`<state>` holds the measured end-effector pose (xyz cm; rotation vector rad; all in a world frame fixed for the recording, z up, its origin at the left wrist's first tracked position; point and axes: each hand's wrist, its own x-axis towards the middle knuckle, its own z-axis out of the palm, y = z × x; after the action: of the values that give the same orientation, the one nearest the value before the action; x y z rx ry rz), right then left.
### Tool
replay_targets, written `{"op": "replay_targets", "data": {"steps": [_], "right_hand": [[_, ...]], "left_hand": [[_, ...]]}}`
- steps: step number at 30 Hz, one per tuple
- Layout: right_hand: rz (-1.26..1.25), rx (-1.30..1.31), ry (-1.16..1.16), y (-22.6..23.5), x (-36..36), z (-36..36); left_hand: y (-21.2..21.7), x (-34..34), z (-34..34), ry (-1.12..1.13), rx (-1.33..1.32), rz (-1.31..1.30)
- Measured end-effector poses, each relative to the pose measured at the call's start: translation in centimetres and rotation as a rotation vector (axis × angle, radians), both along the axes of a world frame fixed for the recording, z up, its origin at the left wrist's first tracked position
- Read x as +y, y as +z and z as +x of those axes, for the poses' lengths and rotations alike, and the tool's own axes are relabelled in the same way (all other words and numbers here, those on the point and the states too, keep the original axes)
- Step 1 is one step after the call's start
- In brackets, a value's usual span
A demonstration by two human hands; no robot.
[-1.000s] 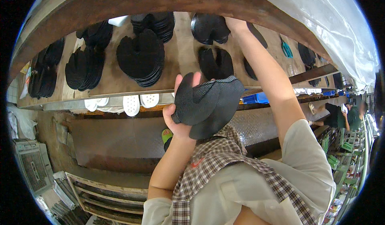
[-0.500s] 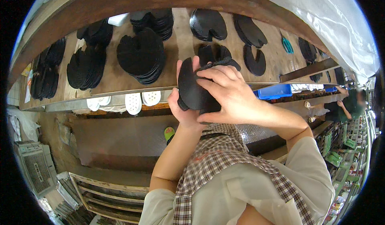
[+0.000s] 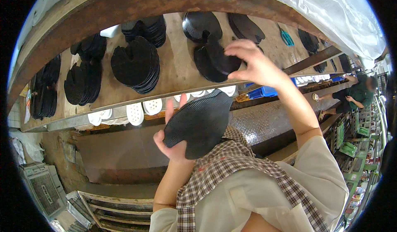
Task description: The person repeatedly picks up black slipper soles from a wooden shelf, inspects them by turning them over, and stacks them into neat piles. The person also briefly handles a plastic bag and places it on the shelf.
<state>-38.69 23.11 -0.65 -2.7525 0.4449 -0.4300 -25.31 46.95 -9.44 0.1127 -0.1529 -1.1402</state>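
Look, the left hand (image 3: 173, 150) is partly hidden behind the black notched piece (image 3: 202, 122)! The surface (image 3: 175, 62) covers part of the white clogs (image 3: 135, 114); the distant person (image 3: 364, 93) has a blurred head!

L fisheye head cam looks dn, fairly close.

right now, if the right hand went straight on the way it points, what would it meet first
Most likely the black piece just ahead of the right hand, over the black pile; depth is unclear, so they may be touching.
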Motion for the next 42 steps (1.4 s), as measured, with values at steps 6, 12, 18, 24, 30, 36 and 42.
{"op": "replay_targets", "data": {"steps": [6, 12, 18, 24, 30, 36, 42], "right_hand": [[-0.1, 0.052, 0.073, -4.7, 0.0, -0.2], [0.76, -0.463, -0.4, -2.2, 4.5, -1.8], [1.424, -0.691, -0.295, -1.5, 8.9, 0.5], [0.737, -0.371, -0.377, -2.2, -5.5, 5.2], [-0.003, -0.044, -0.593, -7.1, -12.2, 10.2], [0.741, -0.488, -0.508, -8.5, -12.6, 9.7], [1.337, -0.66, -0.487, -7.9, -12.4, 9.8]], "left_hand": [[0.5, 0.2, 1.1, 0.105, 0.002, 0.038], [2.4, -3.5, 1.2, 0.144, -0.019, -0.034], [2.7, -8.4, 0.3, 0.161, -0.311, -0.069], [2.3, -17.3, 4.5, 0.338, -1.339, 0.397], [0.8, -24.3, 10.3, 0.554, -2.042, 0.882], [-2.4, -26.8, 10.9, 0.44, -1.531, 0.809], [-2.5, -29.8, 10.0, 0.347, -1.512, 0.666]]}}
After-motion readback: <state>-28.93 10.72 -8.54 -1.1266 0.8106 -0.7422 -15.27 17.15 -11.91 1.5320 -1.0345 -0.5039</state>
